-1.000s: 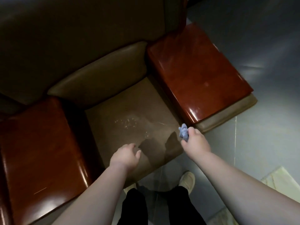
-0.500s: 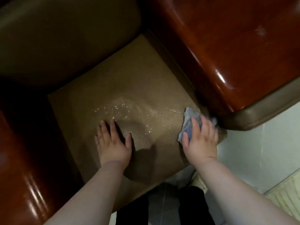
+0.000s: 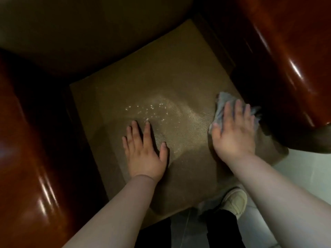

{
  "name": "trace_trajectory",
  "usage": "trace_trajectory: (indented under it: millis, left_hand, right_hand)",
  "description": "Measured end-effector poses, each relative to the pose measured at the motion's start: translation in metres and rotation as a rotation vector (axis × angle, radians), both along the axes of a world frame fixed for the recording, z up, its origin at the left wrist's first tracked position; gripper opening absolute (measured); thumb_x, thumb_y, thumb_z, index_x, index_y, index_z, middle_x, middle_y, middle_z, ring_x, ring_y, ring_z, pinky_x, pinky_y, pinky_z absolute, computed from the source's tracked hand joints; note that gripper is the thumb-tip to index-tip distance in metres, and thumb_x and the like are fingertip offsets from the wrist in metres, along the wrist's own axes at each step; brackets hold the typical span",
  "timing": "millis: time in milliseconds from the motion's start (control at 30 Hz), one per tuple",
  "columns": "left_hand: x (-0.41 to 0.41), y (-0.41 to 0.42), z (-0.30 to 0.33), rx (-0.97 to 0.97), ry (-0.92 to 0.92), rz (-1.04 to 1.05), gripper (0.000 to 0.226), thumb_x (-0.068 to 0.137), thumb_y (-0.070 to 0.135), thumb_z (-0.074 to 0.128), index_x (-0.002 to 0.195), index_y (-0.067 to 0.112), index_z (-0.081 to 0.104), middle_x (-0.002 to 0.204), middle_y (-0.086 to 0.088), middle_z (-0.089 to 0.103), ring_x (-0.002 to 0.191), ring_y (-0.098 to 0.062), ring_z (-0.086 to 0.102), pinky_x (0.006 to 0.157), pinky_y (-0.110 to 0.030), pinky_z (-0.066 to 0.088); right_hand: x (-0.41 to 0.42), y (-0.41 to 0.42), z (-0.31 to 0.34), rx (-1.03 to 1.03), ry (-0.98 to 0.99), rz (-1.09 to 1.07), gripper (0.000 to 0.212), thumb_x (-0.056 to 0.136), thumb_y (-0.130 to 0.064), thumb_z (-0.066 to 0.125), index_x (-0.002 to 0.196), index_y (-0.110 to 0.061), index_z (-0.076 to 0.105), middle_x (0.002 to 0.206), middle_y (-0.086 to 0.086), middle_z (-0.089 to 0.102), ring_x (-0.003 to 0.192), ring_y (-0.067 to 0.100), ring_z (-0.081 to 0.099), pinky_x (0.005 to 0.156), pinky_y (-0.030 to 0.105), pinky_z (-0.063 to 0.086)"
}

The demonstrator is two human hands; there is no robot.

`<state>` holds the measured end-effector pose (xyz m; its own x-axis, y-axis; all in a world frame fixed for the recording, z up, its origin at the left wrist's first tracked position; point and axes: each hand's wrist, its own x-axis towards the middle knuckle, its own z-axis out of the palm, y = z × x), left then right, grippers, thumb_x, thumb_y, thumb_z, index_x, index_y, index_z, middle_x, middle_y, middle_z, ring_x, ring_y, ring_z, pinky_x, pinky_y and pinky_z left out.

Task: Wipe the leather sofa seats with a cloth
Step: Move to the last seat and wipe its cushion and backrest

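Brown leather seat (image 3: pixel 157 81), dimly lit, set between two glossy red-brown wooden armrests (image 3: pixel 279 56). Small bright droplets (image 3: pixel 148 111) lie at mid-cushion. Left hand (image 3: pixel 145 151) rests flat on the seat, palm down, fingers straight and slightly spread, fingertips just short of the droplets. Right hand (image 3: pixel 232 129) presses flat, fingers extended, on a grey-blue cloth (image 3: pixel 223 102) at the seat's right edge, beside the right armrest. Most of the cloth lies hidden beneath the palm. Backrest (image 3: pixel 86 33) in deep shadow; detail indistinct.

the seat (image 3: pixel 179 72) lies open between both hands up to the backrest (image 3: pixel 89 33); glossy wooden armrests, left (image 3: pixel 32 158) and right (image 3: pixel 286 51), wall it in on each side.
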<state>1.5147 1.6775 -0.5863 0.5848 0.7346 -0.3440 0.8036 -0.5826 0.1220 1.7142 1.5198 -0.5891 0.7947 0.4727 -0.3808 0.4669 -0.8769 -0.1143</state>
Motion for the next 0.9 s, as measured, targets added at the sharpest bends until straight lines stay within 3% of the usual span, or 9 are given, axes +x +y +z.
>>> trace_trajectory:
  millis: [67, 167, 267, 333, 467, 600, 700, 800, 900]
  left_hand:
    - [-0.001, -0.001, -0.001, -0.013, -0.027, 0.009, 0.082, 0.098, 0.064, 0.028, 0.168, 0.027, 0.008, 0.176, -0.010, -0.007, 0.162, -0.028, -0.013, 0.131, -0.049, -0.006]
    - [-0.002, -0.002, -0.003, -0.009, -0.053, 0.021, 0.083, 0.096, 0.062, 0.033, 0.168, 0.026, 0.013, 0.176, -0.012, -0.001, 0.162, -0.031, -0.007, 0.131, -0.050, -0.004]
    - [0.000, -0.002, -0.002, -0.016, -0.032, 0.000, 0.085, 0.095, 0.064, 0.031, 0.168, 0.026, 0.008, 0.176, -0.013, -0.004, 0.162, -0.032, -0.008, 0.131, -0.051, -0.005]
    - [0.004, -0.002, -0.002, -0.020, -0.016, 0.006, 0.085, 0.097, 0.066, 0.030, 0.168, 0.026, 0.004, 0.175, -0.012, -0.008, 0.161, -0.032, -0.012, 0.130, -0.052, -0.007]
    - [0.030, -0.014, 0.007, -0.051, -0.088, -0.006, 0.087, 0.100, 0.063, 0.036, 0.167, 0.020, 0.001, 0.175, -0.010, -0.013, 0.161, -0.029, -0.014, 0.131, -0.052, -0.007]
    - [0.086, -0.037, 0.021, -0.051, -0.161, -0.224, 0.087, 0.097, 0.060, 0.037, 0.167, 0.022, 0.000, 0.175, -0.007, -0.013, 0.161, -0.025, -0.016, 0.129, -0.046, -0.012]
    - [0.115, -0.037, 0.012, -0.060, -0.083, -0.506, 0.083, 0.101, 0.060, 0.032, 0.167, 0.022, 0.001, 0.176, -0.006, -0.011, 0.161, -0.022, -0.016, 0.130, -0.045, -0.011]
    - [0.117, -0.030, -0.005, 0.015, -0.067, -0.612, 0.084, 0.099, 0.061, 0.033, 0.168, 0.020, 0.009, 0.177, -0.008, 0.001, 0.163, -0.026, -0.006, 0.131, -0.048, -0.006]
    - [0.112, -0.033, -0.021, 0.080, -0.122, -0.578, 0.085, 0.095, 0.057, 0.041, 0.167, 0.016, 0.023, 0.175, -0.010, 0.015, 0.162, -0.031, 0.009, 0.131, -0.050, 0.004]
  right_hand:
    - [-0.022, 0.019, 0.003, 0.027, -0.034, -0.067, 0.076, 0.098, -0.051, 0.021, 0.166, -0.019, 0.010, 0.173, 0.015, 0.005, 0.159, 0.038, 0.001, 0.128, 0.055, 0.007]
    - [-0.083, 0.012, 0.012, 0.101, 0.062, 0.369, 0.072, 0.102, -0.049, 0.031, 0.167, -0.026, 0.012, 0.174, 0.010, 0.002, 0.160, 0.034, -0.006, 0.129, 0.052, 0.004]
    - [-0.061, -0.022, 0.012, 0.075, 0.088, 0.662, 0.072, 0.100, -0.057, 0.036, 0.165, -0.032, 0.016, 0.174, 0.005, 0.007, 0.160, 0.033, 0.001, 0.128, 0.053, 0.010]
    - [-0.018, -0.048, 0.002, 0.017, -0.008, 0.501, 0.075, 0.098, -0.059, 0.034, 0.164, -0.027, 0.016, 0.172, 0.012, 0.017, 0.158, 0.038, 0.013, 0.124, 0.061, 0.023]
    - [0.008, -0.064, 0.003, -0.091, -0.004, -0.079, 0.078, 0.100, -0.061, 0.009, 0.166, -0.021, -0.004, 0.173, 0.014, -0.002, 0.159, 0.035, 0.001, 0.128, 0.055, 0.011]
    - [-0.043, -0.049, 0.013, -0.023, 0.100, 0.163, 0.076, 0.100, -0.061, 0.016, 0.165, -0.031, -0.009, 0.171, 0.006, -0.020, 0.157, 0.030, -0.021, 0.129, 0.051, -0.004]
    - [-0.012, -0.082, 0.010, 0.015, 0.105, 0.337, 0.077, 0.101, -0.066, 0.027, 0.166, -0.032, 0.004, 0.174, 0.001, -0.007, 0.160, 0.025, -0.011, 0.129, 0.051, 0.010]
    - [0.016, -0.099, 0.002, 0.003, 0.033, 0.040, 0.079, 0.098, -0.063, 0.029, 0.166, -0.023, 0.016, 0.174, 0.004, 0.009, 0.160, 0.027, 0.007, 0.126, 0.052, 0.022]
    - [-0.010, -0.062, -0.004, 0.054, -0.011, -0.119, 0.078, 0.097, -0.053, 0.034, 0.165, -0.020, 0.016, 0.173, 0.010, 0.008, 0.159, 0.034, 0.008, 0.127, 0.054, 0.014]
